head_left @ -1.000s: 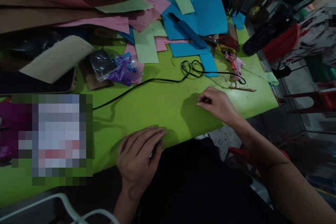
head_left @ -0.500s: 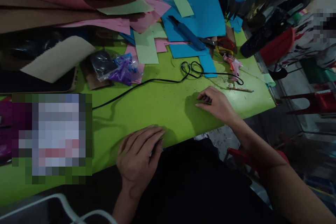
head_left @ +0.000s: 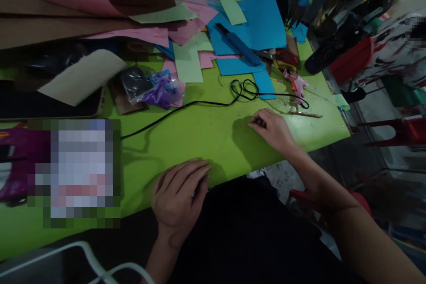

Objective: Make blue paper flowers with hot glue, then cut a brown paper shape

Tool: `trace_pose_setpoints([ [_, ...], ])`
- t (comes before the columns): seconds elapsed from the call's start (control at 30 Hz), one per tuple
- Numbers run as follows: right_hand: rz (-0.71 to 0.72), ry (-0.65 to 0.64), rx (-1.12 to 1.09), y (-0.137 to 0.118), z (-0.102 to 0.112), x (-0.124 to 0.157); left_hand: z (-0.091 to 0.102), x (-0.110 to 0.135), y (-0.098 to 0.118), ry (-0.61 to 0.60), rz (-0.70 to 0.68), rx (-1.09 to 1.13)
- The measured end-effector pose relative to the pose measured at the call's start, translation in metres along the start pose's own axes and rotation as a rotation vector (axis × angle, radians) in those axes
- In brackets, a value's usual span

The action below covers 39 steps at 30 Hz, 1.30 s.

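Observation:
My left hand (head_left: 178, 197) lies flat on the near edge of the green table (head_left: 186, 137), fingers stretched out together, holding nothing. My right hand (head_left: 271, 128) rests further right on the table with its fingers curled into a pinch near the surface; whether anything small is in them is unclear. A black cable (head_left: 199, 104) runs across the table behind both hands and loops near a blue paper strip (head_left: 264, 82). A pink glue gun (head_left: 296, 82) lies beyond my right hand.
Blue (head_left: 259, 20), pink (head_left: 186, 22) and pale green (head_left: 188, 62) paper sheets are heaped at the back. A clear bag with purple contents (head_left: 156, 88) lies at centre left. Red-handled scissors (head_left: 284, 57) and a pencil (head_left: 304, 114) sit at right. Red stools (head_left: 409, 128) stand beyond the table's right edge.
My right hand has crept slightly away from me and to the left on the table. The left hand stays put. The view has shifted a little.

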State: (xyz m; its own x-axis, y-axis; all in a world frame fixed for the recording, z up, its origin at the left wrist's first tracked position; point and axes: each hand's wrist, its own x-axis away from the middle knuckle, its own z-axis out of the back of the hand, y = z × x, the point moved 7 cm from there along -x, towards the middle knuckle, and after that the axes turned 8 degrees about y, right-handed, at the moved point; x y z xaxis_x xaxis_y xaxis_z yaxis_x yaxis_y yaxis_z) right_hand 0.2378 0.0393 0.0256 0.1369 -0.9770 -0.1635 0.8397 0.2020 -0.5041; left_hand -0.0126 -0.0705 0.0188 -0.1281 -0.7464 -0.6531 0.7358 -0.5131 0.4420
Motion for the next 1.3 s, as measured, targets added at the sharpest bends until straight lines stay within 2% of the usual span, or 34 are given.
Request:
trace_pose_setpoints([
  [0.2, -0.044, -0.033, 0.025, -0.006, -0.007, -0.005, -0.001, -0.001, 0.002, -0.021, -0.020, 0.010],
  [0.4, -0.087, 0.000, 0.139, -0.005, -0.008, -0.018, 0.001, -0.003, 0.003, -0.011, -0.008, -0.007],
  [0.63, -0.064, -0.114, -0.085, -0.002, 0.004, -0.008, 0.001, -0.001, 0.004, -0.029, -0.024, 0.009],
  [0.83, -0.086, -0.032, -0.011, 0.003, 0.010, -0.010, 0.000, -0.001, 0.001, -0.015, 0.002, -0.012],
  [1.03, -0.091, -0.083, -0.038, 0.002, 0.007, -0.009, -0.001, 0.001, 0.001, -0.026, -0.011, 0.021],
  [1.2, -0.094, -0.025, 0.019, 0.005, 0.008, -0.011, 0.000, -0.001, 0.001, -0.026, -0.002, 0.008],
  [1.3, -0.111, -0.049, -0.014, 0.005, 0.008, -0.010, 0.000, 0.000, 0.002, -0.032, -0.016, 0.007],
])
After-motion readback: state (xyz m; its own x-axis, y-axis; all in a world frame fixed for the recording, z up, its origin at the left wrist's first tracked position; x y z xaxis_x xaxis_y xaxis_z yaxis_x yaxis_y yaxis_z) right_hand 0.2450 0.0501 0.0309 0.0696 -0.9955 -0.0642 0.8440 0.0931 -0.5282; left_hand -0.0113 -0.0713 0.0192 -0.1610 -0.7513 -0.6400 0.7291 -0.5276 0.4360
